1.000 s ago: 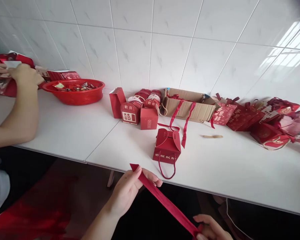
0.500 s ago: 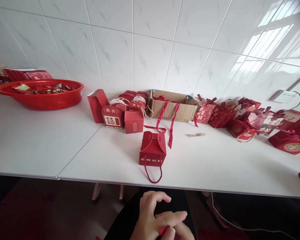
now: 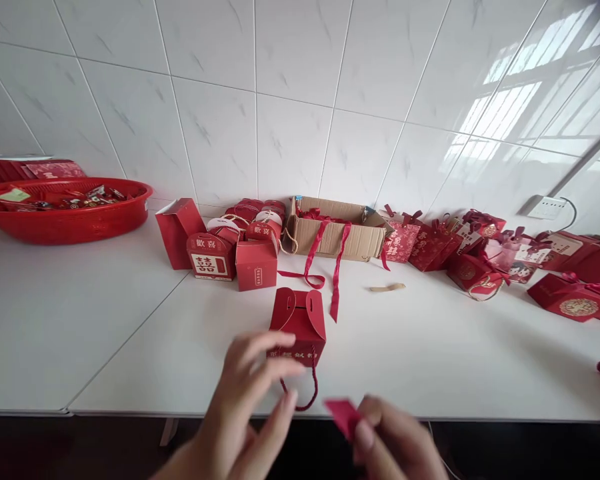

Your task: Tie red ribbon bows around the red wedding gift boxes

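Observation:
My left hand point(image 3: 245, 407) reaches over the table edge with its fingers spread, holding nothing, in front of the left part of a small red gift box point(image 3: 300, 320). That box stands upright with its flaps folded together on top, and its dark red cord handle point(image 3: 309, 405) hangs toward the table edge. Between the thumb and fingers of my right hand point(image 3: 387, 437) is a small red piece point(image 3: 343, 415), perhaps ribbon or paper. Behind the box, two red ribbons point(image 3: 336, 283) trail out of an open cardboard box point(image 3: 330, 239).
A red basin point(image 3: 70, 223) of small wrapped items sits at the far left. Red boxes point(image 3: 213, 257) are grouped left of the carton. More decorated red boxes point(image 3: 570, 300) line the right side. A short tan strip point(image 3: 387, 288) lies on the white table point(image 3: 430, 360).
My hands have come up from below the table edge and moved apart. The red piece now shows clearly in my right hand. The view has shifted, so the table things appear lower.

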{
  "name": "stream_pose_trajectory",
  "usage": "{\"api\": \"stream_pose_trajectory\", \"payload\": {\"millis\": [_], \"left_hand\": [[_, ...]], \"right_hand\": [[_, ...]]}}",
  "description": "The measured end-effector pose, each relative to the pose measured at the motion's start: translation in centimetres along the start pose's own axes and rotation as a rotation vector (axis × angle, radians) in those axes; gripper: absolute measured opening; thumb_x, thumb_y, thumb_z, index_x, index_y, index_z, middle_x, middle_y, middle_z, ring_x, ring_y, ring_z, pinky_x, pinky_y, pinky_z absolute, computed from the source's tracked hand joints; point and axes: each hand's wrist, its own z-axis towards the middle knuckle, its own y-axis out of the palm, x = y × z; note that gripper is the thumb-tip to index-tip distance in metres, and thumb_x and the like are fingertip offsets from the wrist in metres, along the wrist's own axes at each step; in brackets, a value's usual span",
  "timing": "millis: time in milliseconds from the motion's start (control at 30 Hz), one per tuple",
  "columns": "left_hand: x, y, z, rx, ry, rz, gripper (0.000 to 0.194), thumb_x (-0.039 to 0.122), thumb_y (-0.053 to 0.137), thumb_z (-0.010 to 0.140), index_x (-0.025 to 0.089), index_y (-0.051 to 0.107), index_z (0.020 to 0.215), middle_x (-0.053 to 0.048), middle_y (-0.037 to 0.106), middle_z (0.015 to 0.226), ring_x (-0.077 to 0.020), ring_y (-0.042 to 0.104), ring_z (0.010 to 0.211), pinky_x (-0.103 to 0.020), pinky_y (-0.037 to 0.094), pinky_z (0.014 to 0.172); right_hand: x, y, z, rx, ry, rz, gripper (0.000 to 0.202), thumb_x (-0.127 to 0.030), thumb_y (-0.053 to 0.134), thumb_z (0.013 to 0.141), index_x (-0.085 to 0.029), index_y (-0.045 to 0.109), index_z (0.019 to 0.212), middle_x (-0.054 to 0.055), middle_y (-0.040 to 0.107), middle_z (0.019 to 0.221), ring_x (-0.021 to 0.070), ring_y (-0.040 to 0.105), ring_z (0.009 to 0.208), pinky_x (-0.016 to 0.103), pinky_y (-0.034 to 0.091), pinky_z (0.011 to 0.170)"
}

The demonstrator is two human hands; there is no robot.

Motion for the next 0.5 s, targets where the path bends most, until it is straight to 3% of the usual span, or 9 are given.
{"api": "stream_pose_trajectory", "payload": {"millis": [67,200,333,500], "left_hand": [[-1.5,-0.2,2.6,-0.010,-0.015,0.109,0.027,0.016,0.050,0.084,0.024,0.052,0.109,-0.009,0.049,0.123,-0.0256,0.046,0.118,-0.043,0.041,0.099],[-3.5,1.0,6.2,-0.138,-0.112,0.202,0.040,0.022,0.048,0.085,0.018,0.042,0.124,-0.013,0.047,0.129,-0.0283,0.040,0.125,-0.048,0.038,0.103],[-3.9,2.0,7.4,-0.235,-0.163,0.203,0.038,0.021,0.049,0.081,0.016,0.048,0.118,-0.014,0.050,0.125,-0.0296,0.043,0.123,-0.048,0.041,0.100],[-4.1,2.3,7.4,-0.247,-0.190,0.141,0.024,0.020,0.049,0.079,0.018,0.054,0.102,-0.012,0.053,0.121,-0.0284,0.048,0.118,-0.047,0.044,0.097]], "right_hand": [[-0.3,-0.6,2.1,-0.027,0.031,0.009,0.041,-0.051,0.052,0.085,-0.018,0.050,0.061,-0.002,0.043,0.053,0.0098,0.039,0.050,0.021,0.033,0.048],[-0.6,-1.0,7.6,-0.102,0.088,-0.021,0.038,-0.050,0.052,0.085,-0.018,0.050,0.063,-0.003,0.045,0.056,0.0095,0.038,0.052,0.022,0.031,0.049],[-0.3,-0.4,10.8,-0.157,0.134,-0.124,0.036,-0.047,0.053,0.083,-0.018,0.048,0.060,-0.004,0.039,0.054,0.0083,0.028,0.049,0.022,0.024,0.045],[-0.1,-0.1,11.2,-0.263,0.091,-0.185,0.032,-0.043,0.052,0.082,-0.018,0.049,0.061,-0.005,0.039,0.054,0.0088,0.029,0.051,0.023,0.023,0.046]]}}
